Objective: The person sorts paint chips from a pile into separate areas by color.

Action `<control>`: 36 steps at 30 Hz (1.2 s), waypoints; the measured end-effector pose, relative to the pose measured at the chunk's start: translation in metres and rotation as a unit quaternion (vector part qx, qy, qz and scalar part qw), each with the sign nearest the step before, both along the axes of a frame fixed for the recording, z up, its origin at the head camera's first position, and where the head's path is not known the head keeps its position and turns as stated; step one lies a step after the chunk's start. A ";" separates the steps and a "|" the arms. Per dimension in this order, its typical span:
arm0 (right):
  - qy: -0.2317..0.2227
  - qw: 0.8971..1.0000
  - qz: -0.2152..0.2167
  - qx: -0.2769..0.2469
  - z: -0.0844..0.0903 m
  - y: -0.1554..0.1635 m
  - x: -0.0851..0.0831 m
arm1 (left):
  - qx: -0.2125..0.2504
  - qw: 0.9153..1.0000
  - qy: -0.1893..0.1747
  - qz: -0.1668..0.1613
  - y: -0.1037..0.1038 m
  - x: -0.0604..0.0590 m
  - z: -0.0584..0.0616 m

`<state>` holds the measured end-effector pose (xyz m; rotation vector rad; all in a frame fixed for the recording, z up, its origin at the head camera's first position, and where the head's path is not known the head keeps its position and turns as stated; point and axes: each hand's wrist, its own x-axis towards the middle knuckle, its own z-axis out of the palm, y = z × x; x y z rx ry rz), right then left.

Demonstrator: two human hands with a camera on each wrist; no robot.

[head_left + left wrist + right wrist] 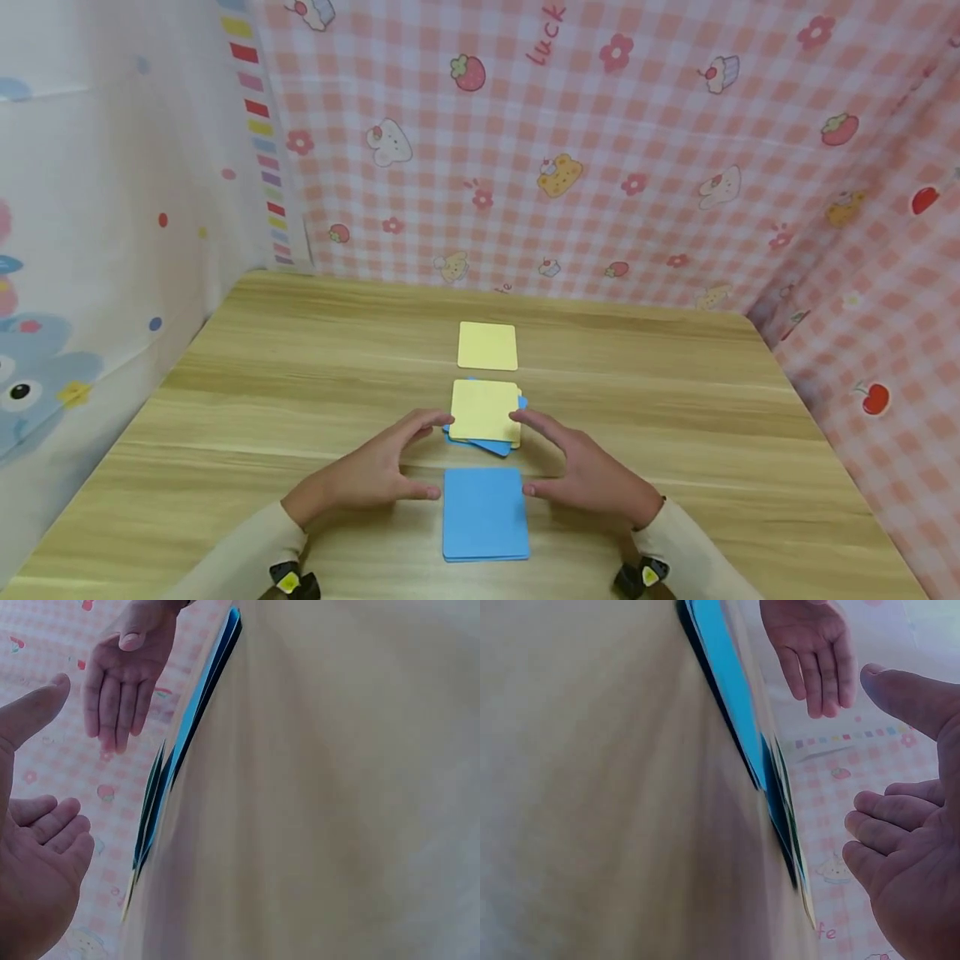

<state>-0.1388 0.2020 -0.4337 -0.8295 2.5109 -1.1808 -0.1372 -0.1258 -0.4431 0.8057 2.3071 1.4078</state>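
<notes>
Wooden table (675, 417), pink checked cloth (637, 125) behind and to the right, white printed cloth (90, 208) on the left.

Three lots of square cards in a line down the middle. Far: a single yellow card (487, 346). Middle: a mixed pile (485, 414), yellow on top, blue edges fanned out beneath. Near: a blue stack (485, 512), squared up.

Left hand (375, 471) sits left of the blue stack, fingers relaxed and spread, holding nothing; fingertips reach toward the mixed pile's left edge, thumb near the blue stack's far-left corner. Right hand (588, 475) mirrors it on the right, loose and empty. Contact with the cards cannot be told. Wrist views show both palms open, facing each other.
</notes>
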 end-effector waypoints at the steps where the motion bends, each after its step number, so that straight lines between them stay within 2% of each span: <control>1: 0.006 1.000 -0.001 0.000 0.000 0.001 -0.002 | 0.000 1.000 0.003 0.001 0.000 -0.002 0.000; 8: 0.034 0.999 -0.011 -0.002 -0.003 0.008 -0.016 | 0.001 1.000 0.026 -0.002 0.000 -0.019 0.003; 16: 0.051 0.998 -0.019 0.015 -0.004 0.013 -0.035 | 0.018 1.000 0.002 -0.003 -0.004 -0.038 0.002; 21: 0.065 0.998 -0.015 0.016 -0.002 0.014 -0.046 | 0.022 1.000 0.010 -0.003 -0.002 -0.047 0.005; 27: 0.065 0.998 -0.009 0.009 -0.001 0.014 -0.054 | 0.035 0.999 0.026 -0.015 0.001 -0.058 0.009; 36: 0.047 0.998 -0.026 0.011 -0.008 0.018 -0.066 | 0.004 1.000 0.005 0.000 0.000 -0.073 0.005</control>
